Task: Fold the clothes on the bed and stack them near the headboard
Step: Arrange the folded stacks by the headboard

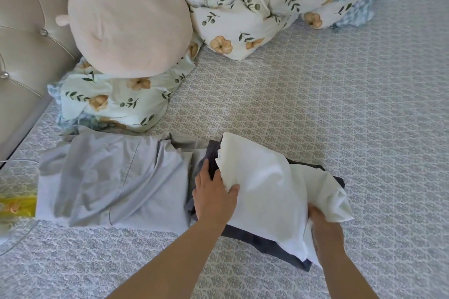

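Pinching the near right edge of the white garment (267,187), my right hand (325,228) has fabric bunched in its curled fingers. My left hand (213,194) lies flat against its left edge, fingers straight. It lies on a dark blue garment (255,240), beside the grey folded garment (114,182) on the bed (340,104).

Tufted beige headboard (21,31), patterned grey bedspread (340,128), soft daylight.
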